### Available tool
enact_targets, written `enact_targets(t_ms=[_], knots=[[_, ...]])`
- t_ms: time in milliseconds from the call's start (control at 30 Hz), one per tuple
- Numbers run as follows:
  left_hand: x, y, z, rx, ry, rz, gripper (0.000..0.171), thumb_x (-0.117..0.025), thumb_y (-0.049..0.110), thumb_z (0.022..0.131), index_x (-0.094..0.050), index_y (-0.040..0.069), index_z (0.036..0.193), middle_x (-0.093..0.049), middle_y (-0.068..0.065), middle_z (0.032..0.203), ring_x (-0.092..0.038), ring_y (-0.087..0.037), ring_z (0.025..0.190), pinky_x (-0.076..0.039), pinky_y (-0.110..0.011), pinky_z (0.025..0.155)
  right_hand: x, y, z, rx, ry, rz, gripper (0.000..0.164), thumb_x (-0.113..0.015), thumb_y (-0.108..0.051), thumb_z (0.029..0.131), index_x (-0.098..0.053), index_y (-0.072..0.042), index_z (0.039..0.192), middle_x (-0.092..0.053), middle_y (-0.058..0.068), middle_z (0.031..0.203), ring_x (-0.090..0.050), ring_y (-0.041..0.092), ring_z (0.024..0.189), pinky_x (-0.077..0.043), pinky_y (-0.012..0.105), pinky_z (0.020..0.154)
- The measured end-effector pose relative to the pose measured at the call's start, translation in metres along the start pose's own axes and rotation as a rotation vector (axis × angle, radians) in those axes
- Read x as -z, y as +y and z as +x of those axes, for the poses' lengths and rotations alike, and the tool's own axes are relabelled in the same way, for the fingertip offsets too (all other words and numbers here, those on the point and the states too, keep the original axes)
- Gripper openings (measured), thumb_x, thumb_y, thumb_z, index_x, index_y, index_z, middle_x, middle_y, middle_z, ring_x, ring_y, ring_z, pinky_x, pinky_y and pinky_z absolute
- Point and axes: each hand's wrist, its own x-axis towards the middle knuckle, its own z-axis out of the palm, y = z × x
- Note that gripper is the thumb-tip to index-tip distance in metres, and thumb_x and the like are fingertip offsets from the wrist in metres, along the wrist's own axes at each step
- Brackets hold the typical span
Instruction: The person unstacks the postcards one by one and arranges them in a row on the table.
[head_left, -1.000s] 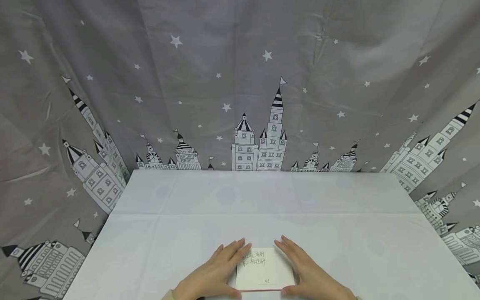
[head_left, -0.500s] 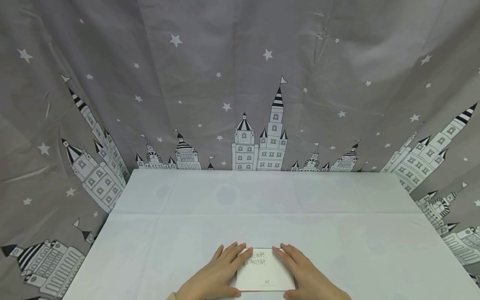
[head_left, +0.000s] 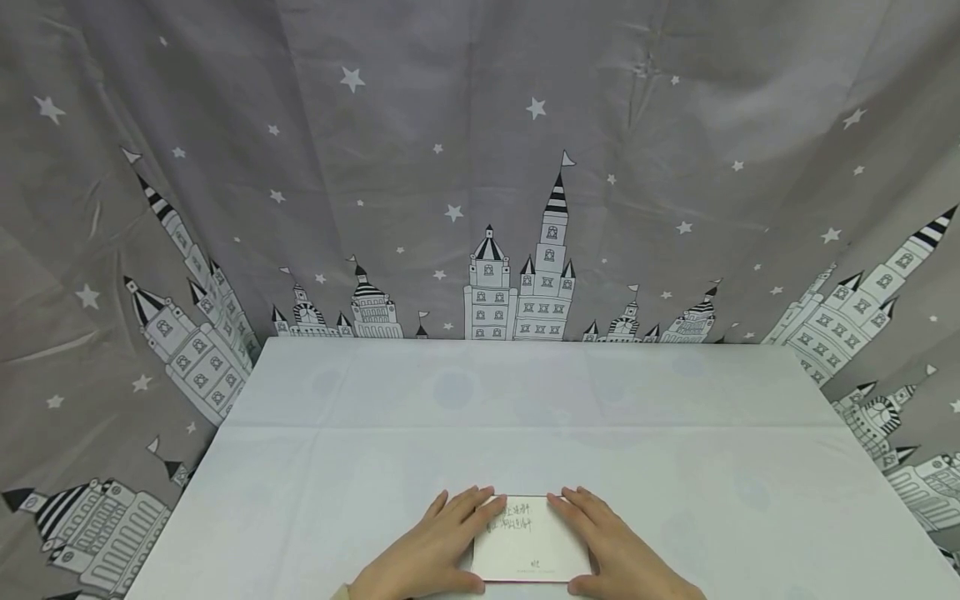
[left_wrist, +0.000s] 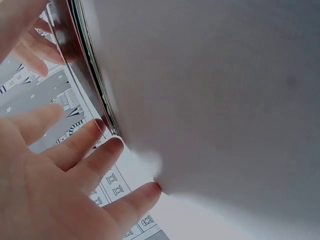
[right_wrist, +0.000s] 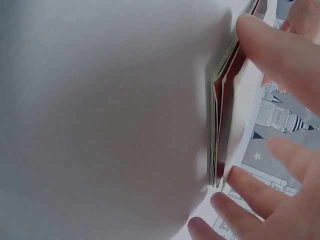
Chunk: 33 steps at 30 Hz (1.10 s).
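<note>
From my station I see the left hand (head_left: 431, 546) spread wide, fingers nearly straight, touching the stack's left side without curling round it. The stack (head_left: 531, 550) lies at the near middle of the counter (head_left: 450, 454), handwriting on its white top. To its right, the right hand (head_left: 621, 552) is similarly spread, touching the right side.

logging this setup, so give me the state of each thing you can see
Card stack: lying on the table, layers slightly parted at the edge
Handwriting: face up, partly hidden by the left fingers
Left hand: fingers spread, at the stack's left side
Right hand: fingers spread, at the stack's right side
White tablecloth: spread out, creased
Grey backdrop: hanging, wrinkled
</note>
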Motion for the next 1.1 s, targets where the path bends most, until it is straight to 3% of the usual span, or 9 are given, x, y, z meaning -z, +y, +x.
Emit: enact_targets(t_ms=[200,333,500,867,1100], knots=[[0.003,0.001,-0.001,-0.009,0.013,-0.003,0.09,-0.077,0.035,0.075,-0.031,0.019,0.15,-0.033,-0.005,0.151,-0.03,-0.021,0.138,-0.024,-0.057,0.108,0.003,-0.003,0.0,-0.028,-0.001,-0.003,0.094,-0.08,-0.032,0.07,-0.032,-0.02,0.15,-0.035,0.01,0.15,-0.032,0.035,0.136,-0.036,0.058,0.1],[0.005,0.0,0.0,-0.02,0.02,-0.007,0.089,-0.077,0.034,0.076,-0.031,0.017,0.15,-0.034,-0.007,0.15,-0.032,-0.022,0.137,-0.024,-0.057,0.108,0.004,-0.003,0.001,0.006,0.057,-0.069,0.093,-0.081,-0.029,0.067,-0.036,-0.018,0.148,-0.038,0.007,0.147,-0.038,0.03,0.132,-0.04,0.052,0.1],[0.008,-0.003,0.002,-0.046,0.037,-0.003,0.09,-0.077,0.035,0.076,-0.03,0.013,0.15,-0.034,-0.008,0.149,-0.033,-0.024,0.136,-0.026,-0.059,0.106,0.007,-0.002,0.005,0.021,0.071,-0.101,0.09,-0.082,-0.033,0.069,-0.039,-0.016,0.146,-0.038,0.006,0.147,-0.039,0.028,0.131,-0.04,0.05,0.1],[0.015,-0.011,0.001,-0.061,0.085,0.041,0.092,-0.08,0.034,0.074,-0.033,0.007,0.148,-0.034,-0.008,0.15,-0.033,-0.024,0.136,-0.028,-0.056,0.107,0.01,0.0,0.012,0.156,0.176,-0.159,0.086,-0.082,-0.036,0.07,-0.044,-0.01,0.143,-0.042,0.007,0.144,-0.043,0.026,0.128,-0.046,0.045,0.095],[0.025,-0.016,-0.001,-0.036,0.085,0.0,0.091,-0.081,0.031,0.073,-0.035,0.005,0.147,-0.034,-0.009,0.15,-0.031,-0.027,0.137,-0.025,-0.058,0.107,0.014,-0.007,0.023,0.118,0.124,-0.155,0.084,-0.08,-0.04,0.073,-0.044,-0.011,0.142,-0.041,0.007,0.145,-0.041,0.026,0.129,-0.045,0.046,0.097]])
